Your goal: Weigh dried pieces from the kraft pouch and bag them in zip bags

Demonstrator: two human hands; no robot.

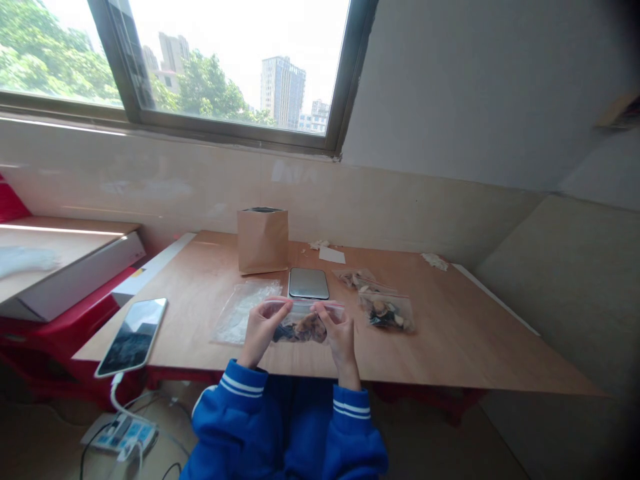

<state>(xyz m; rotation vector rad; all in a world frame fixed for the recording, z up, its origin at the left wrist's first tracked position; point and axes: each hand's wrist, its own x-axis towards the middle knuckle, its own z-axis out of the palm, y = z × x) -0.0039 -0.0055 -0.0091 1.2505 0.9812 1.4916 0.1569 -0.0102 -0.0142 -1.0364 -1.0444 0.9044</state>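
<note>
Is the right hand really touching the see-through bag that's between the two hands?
Touching. The head view shows the right hand pinching the see-through bag by its top edge with thumb and fingers.

I see a bare left hand (263,328) and right hand (341,335); just behind their grip come bright blue cuffs (244,382), each with two white stripes, on loose blue sleeves (225,423).

We see by strong daylight from the sliding window (210,128), the sky (230,27) blown white, while the wall (460,87) to its right lies in grey shade. Pale reflections cloud the smartphone (134,337); our right edge darkens and blurs.
</note>
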